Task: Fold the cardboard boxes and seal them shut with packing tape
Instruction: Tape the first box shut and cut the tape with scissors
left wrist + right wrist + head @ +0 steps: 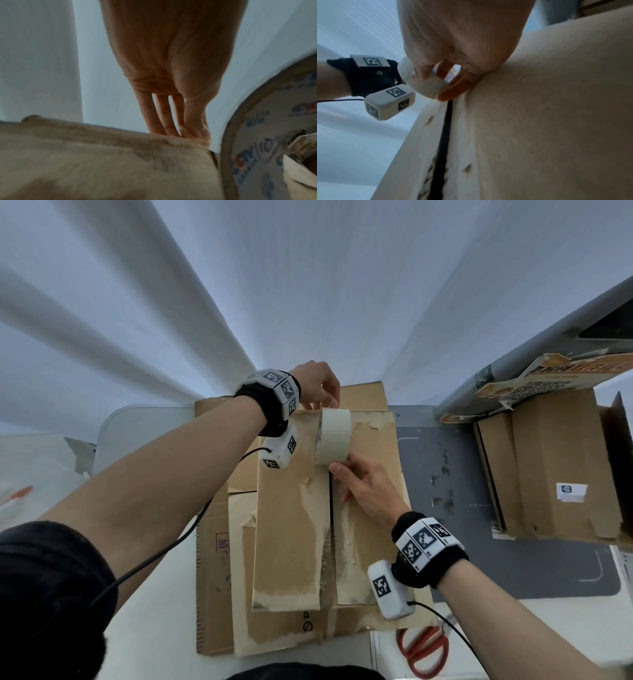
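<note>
A brown cardboard box point(291, 525) stands in the middle with its two top flaps folded down, a dark seam point(447, 128) between them. A roll of pale packing tape point(334, 436) stands on edge over the far end of that seam. My right hand point(342, 470) grips the roll, thumb on its outside and fingers through its core point(433, 83). My left hand point(317, 402) reaches over the box's far edge. There thumb and forefinger point(195, 134) pinch what looks like the tape's free end against the cardboard, beside the roll point(257, 148).
Flattened cardboard point(212, 577) lies under the box. Red-handled scissors point(424, 652) lie near my right wrist at the front. Another cardboard box point(548, 463) sits on the right on a grey mat point(445, 460). A white curtain hangs behind.
</note>
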